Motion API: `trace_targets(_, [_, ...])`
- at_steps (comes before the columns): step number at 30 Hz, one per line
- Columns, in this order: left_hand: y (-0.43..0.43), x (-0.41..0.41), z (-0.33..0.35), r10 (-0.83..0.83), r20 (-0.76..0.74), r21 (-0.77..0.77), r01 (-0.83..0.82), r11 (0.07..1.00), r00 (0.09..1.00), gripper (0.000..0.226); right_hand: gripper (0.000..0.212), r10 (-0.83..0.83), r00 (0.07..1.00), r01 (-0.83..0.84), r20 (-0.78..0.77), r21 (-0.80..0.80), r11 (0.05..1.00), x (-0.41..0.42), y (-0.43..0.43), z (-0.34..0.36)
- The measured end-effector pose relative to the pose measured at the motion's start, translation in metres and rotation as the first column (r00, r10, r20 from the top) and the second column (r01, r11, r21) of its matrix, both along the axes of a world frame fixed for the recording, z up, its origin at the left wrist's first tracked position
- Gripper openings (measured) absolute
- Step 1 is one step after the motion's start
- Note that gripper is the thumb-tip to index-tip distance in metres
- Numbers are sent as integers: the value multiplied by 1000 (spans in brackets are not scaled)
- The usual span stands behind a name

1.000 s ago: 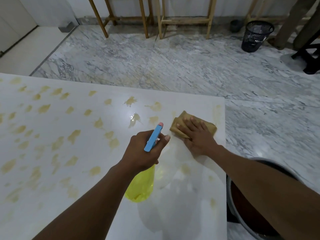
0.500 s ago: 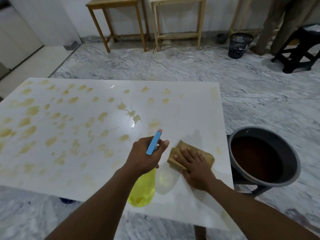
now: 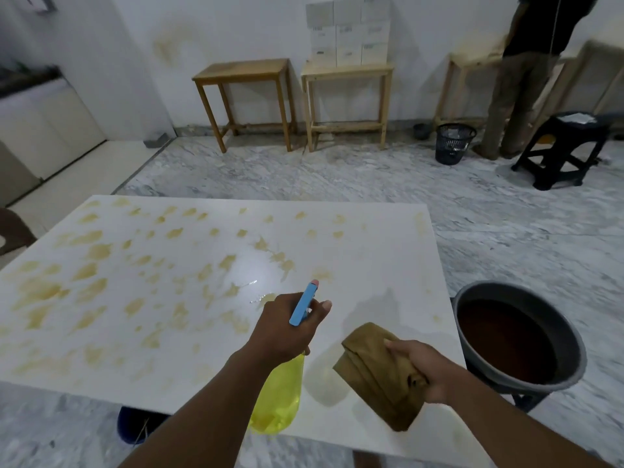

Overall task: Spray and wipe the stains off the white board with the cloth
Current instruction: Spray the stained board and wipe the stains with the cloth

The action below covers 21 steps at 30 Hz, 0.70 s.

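Note:
A white board (image 3: 371, 251) lies flat in front of me, covered on its left and middle with several yellow-brown stains (image 3: 91, 271). My left hand (image 3: 283, 327) grips a yellow spray bottle (image 3: 278, 396) with a blue nozzle, pointed at the board's middle. A wet patch glistens just beyond the nozzle. My right hand (image 3: 427, 369) holds a folded brown cloth (image 3: 374, 373) lifted just above the board's near right corner. The board's right part looks mostly free of stains.
A grey basin (image 3: 526, 298) of dark brown liquid stands on a stool right of the board. Two wooden tables (image 3: 246, 72), a black mesh bin (image 3: 454, 143), a black stool (image 3: 570, 146) and a standing person (image 3: 526, 72) are along the far wall.
My right hand has stopped pressing the cloth on the board; it now grips the cloth and has drawn it back toward me. My head has tilted up, showing more of the room.

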<state>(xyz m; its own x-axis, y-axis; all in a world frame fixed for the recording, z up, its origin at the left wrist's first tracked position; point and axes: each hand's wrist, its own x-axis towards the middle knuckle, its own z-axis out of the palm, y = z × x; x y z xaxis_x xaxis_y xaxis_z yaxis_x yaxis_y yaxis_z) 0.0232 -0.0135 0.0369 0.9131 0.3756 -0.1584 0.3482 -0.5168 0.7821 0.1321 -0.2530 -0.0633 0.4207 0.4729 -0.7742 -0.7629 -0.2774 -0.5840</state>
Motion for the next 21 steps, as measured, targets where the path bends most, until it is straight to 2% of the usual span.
trace_targets(2, [8, 18, 3, -21, -4, 24, 21, 999, 1000, 32, 35, 47, 998, -45, 40, -35, 998, 34, 12, 2])
trace_targets(4, [14, 39, 2, -48, -10, 30, 49, 998, 999, 33, 33, 134, 980, -117, 145, -119, 986, 72, 28, 8])
trace_targets(7, [30, 77, -7, -74, -21, 16, 74, 997, 997, 33, 22, 305, 905, -233, 298, -253, 939, 145, 61, 15])
trace_targets(9, [44, 105, -15, -62, -25, 18, 62, 998, 998, 32, 20, 446, 800, -312, 402, -357, 881, 196, 89, 17])
trace_targets(11, [57, 127, -19, -43, -32, 25, 44, 999, 999, 32, 20, 564, 654, -354, 504, -455, 817, 238, 112, 21])
trace_targets(16, [94, 175, -30, 0, -71, 25, 2, 1000, 997, 35, 18, 683, 361, -287, 634, -622, 729, 326, 173, 20])
trace_targets(19, [116, 197, -38, 35, -79, 30, -33, 999, 996, 36, 38, 696, 214, -259, 686, -647, 717, 355, 210, -8])
trace_targets(21, [126, 205, -41, 54, -85, 24, -52, 998, 995, 37, 46, 722, 159, -305, 673, -662, 685, 358, 229, -33])
